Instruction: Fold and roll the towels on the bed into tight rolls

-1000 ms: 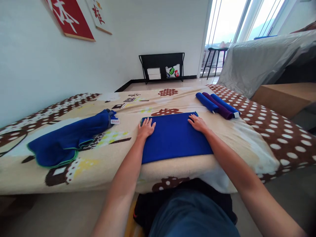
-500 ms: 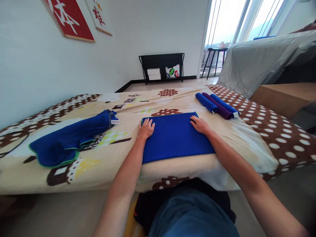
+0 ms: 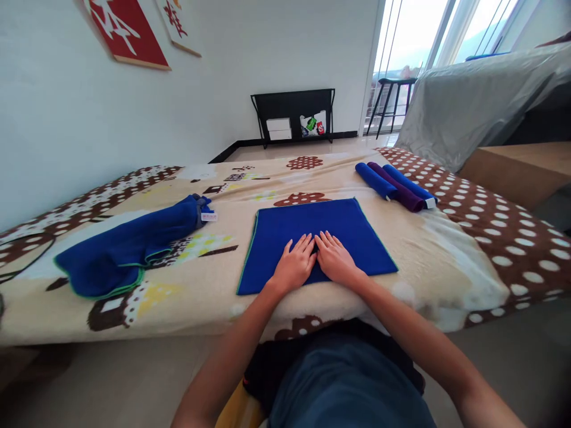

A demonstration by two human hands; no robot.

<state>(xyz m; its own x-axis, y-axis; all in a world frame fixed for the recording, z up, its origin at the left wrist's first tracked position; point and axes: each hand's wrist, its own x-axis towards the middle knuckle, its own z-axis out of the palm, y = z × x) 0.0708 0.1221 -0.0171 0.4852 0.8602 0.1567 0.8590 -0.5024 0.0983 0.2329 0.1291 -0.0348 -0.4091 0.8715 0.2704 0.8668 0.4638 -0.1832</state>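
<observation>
A folded blue towel [image 3: 307, 220] with green edging lies flat before me on the bed. My left hand [image 3: 295, 260] rests flat on its near half, fingers stretched out. Beside it my right hand [image 3: 334, 257] lies flat on the same towel, its fingertips close to those of the left. Neither hand grips the cloth. To the left is a loose, rumpled blue towel [image 3: 129, 246] with green edging and a white tag. Farther right sit rolled towels: a blue roll [image 3: 375, 180], a purple roll [image 3: 397, 187] and another blue roll [image 3: 408, 184].
The bed carries a patterned beige blanket [image 3: 214, 273] with a brown dotted border. A cardboard box [image 3: 513, 166] and a plastic-covered piece of furniture [image 3: 468, 107] stand on the right. Behind the bed are a black rack [image 3: 292, 104] and a stool [image 3: 392, 98].
Both hands have moved from the towel's far corners inward and nearer to me, coming together at its near middle. The towel's side edges now show fully and look spread wider.
</observation>
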